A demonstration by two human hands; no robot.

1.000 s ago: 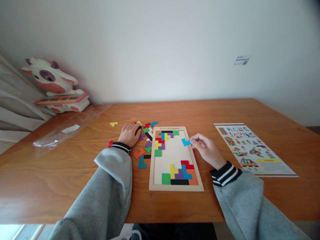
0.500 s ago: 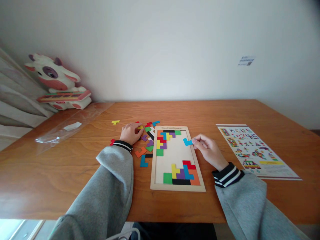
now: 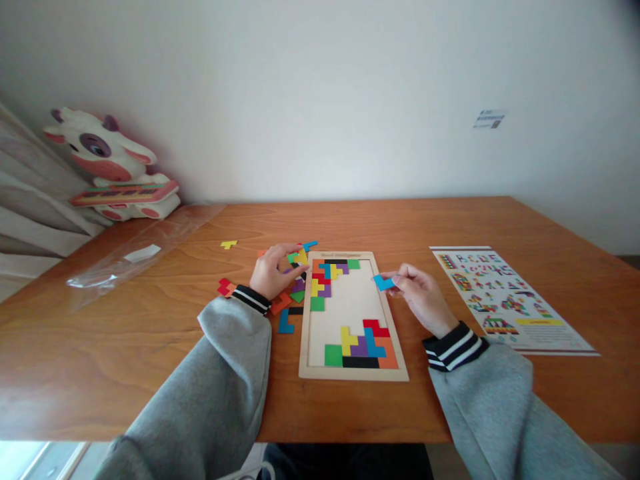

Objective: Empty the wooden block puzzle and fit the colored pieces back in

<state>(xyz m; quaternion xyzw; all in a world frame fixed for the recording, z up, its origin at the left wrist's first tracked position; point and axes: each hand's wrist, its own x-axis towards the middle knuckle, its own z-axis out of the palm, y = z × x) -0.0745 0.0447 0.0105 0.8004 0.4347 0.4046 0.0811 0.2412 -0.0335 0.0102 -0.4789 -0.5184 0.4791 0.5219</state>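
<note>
My right hand (image 3: 423, 298) pinches a blue L-shaped puzzle piece (image 3: 383, 283) over the right rim of the wooden puzzle board (image 3: 345, 313). Coloured pieces sit in the board's top left and along its bottom, among them a green square (image 3: 333, 355) and a black bar (image 3: 361, 363). Left of the board, my left hand (image 3: 274, 270) hovers at the loose pieces, thumb and forefinger apart. A yellow piece (image 3: 301, 257) shows between those fingertips, and the hand covers part of the pile. Nearer me lies another blue L-shaped piece (image 3: 285, 323).
A printed pattern sheet (image 3: 515, 300) lies to the right. On the left are a clear plastic bag (image 3: 145, 257) and a toy cow with a keyboard (image 3: 117, 167). One yellow piece (image 3: 229, 245) and red pieces (image 3: 226, 287) lie apart from the pile.
My left hand has moved right toward the board and its fingers have spread. The blue piece in my right hand has turned and shifted slightly right.
</note>
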